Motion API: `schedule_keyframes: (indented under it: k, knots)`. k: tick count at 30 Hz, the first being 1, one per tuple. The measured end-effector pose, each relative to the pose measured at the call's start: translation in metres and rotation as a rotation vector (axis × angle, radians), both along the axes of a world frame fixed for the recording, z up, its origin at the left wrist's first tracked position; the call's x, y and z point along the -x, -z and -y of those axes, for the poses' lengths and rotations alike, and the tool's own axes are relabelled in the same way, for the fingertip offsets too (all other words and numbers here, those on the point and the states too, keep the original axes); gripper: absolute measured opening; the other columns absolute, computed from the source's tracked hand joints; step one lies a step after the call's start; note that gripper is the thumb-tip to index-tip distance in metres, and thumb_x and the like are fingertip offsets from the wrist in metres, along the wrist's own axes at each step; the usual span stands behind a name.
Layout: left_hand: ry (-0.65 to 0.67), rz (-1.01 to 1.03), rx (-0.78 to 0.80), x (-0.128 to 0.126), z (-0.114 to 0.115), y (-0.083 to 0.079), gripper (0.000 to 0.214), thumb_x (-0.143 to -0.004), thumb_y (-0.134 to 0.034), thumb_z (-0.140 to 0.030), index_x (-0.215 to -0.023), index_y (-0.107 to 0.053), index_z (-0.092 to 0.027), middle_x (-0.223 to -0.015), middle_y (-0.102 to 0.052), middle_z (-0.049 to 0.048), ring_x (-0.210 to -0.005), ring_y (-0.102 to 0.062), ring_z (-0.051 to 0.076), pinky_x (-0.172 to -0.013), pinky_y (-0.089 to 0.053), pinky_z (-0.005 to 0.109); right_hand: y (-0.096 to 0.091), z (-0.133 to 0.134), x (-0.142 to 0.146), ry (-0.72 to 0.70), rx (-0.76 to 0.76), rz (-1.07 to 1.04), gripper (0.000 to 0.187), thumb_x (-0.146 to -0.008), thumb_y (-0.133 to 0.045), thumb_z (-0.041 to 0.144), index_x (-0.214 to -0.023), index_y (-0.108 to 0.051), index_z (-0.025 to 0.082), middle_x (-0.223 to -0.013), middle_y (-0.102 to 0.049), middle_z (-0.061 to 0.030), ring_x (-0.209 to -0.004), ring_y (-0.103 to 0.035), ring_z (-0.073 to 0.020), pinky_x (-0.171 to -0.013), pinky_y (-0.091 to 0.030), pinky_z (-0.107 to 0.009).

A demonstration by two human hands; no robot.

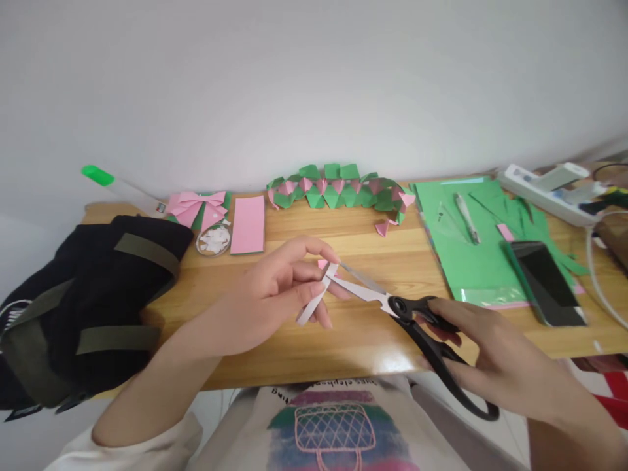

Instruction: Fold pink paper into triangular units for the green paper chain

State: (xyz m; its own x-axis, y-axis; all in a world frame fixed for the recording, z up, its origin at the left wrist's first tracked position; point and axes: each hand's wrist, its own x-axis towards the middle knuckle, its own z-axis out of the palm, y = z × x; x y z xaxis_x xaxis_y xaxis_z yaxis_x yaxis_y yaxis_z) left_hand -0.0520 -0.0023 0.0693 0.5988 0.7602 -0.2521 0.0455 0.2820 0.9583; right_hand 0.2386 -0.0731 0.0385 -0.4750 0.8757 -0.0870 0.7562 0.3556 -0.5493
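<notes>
Head view: the paper strip (316,297) hangs above the middle of the wooden table (373,248), pinched near its upper end by the left hand (275,294). Its long axis slants from lower left to upper right, with the free lower end hanging below the fingers. The thumb and forefinger are closed on the strip and the other fingers curl loosely beneath it.

The scissors (392,304) come in from the right with their blades parted. The tips reach the strip's upper end just beside the pinching fingertips, and they cross its long axis at a steep angle. Whether the blades touch the paper cannot be told.

The right hand (495,366) grips the black handles with its fingers through the loops, wrist low at the table's near edge. It is farther from the strip than the left hand and reaches it only through the blades.

Beyond the hands:
- a green-and-pink folded chain (338,186) along the wall
- a pink bow (196,208)
- a pink sheet (248,224)
- green paper (461,242) to the right, with a phone (547,281) on it
- a black bag (98,294) to the left
</notes>
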Motion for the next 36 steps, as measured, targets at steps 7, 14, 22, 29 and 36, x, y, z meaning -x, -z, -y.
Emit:
schedule_keyframes:
  k: [7, 14, 22, 29, 36]
  knots:
    - [0.007, -0.063, -0.145, -0.001, 0.001, 0.002, 0.017, -0.093, -0.049, -0.014, -0.105, -0.057, -0.024, -0.078, -0.070, -0.0029, -0.064, -0.068, 0.013, -0.069, -0.047, 0.026, -0.004, 0.005, -0.004, 0.024, -0.067, 0.098, 0.012, -0.091, -0.048, 0.027, -0.080, -0.051, 0.021, -0.061, -0.058, -0.0011, -0.049, -0.052, -0.0163, -0.048, -0.036, -0.029]
    - [0.011, -0.083, -0.159, -0.002, 0.001, 0.003, 0.021, -0.093, -0.047, -0.010, -0.105, -0.057, -0.024, -0.074, -0.068, -0.0050, -0.065, -0.067, 0.010, -0.068, -0.046, 0.024, -0.006, 0.006, -0.003, 0.023, -0.133, 0.115, 0.014, -0.092, -0.049, 0.030, -0.079, -0.051, 0.022, -0.056, -0.055, 0.0005, -0.046, -0.051, -0.0161, -0.047, -0.034, -0.028]
    - [0.008, -0.050, -0.134, -0.003, -0.001, 0.004, 0.018, -0.093, -0.048, -0.012, -0.103, -0.057, -0.024, -0.071, -0.067, -0.0052, -0.064, -0.067, 0.011, -0.062, -0.045, 0.023, -0.010, 0.009, -0.003, 0.048, -0.148, 0.157, 0.024, -0.097, -0.042, 0.032, -0.077, -0.051, 0.023, -0.056, -0.057, -0.0018, -0.047, -0.052, -0.0179, -0.050, -0.034, -0.030]
    - [-0.016, -0.033, -0.087, -0.005, -0.003, 0.007, 0.012, -0.092, -0.049, -0.013, -0.082, -0.054, -0.020, -0.071, -0.067, -0.0027, -0.063, -0.068, 0.012, -0.058, -0.047, 0.023, -0.009, 0.004, -0.005, 0.012, -0.263, 0.206, 0.021, -0.092, -0.047, 0.026, -0.071, -0.051, 0.024, -0.051, -0.061, -0.0013, -0.041, -0.056, -0.0176, -0.044, -0.036, -0.028]
    - [-0.027, 0.027, -0.077, 0.009, 0.001, 0.016, 0.013, -0.092, -0.055, -0.026, -0.105, -0.053, -0.023, -0.094, -0.072, 0.0033, -0.060, -0.068, 0.014, -0.061, -0.051, 0.028, 0.004, -0.014, -0.015, 0.579, -0.006, 0.596, 0.021, -0.077, -0.053, 0.041, -0.065, -0.059, 0.025, -0.051, -0.064, -0.0061, -0.044, -0.061, -0.0255, -0.042, -0.030, -0.027]
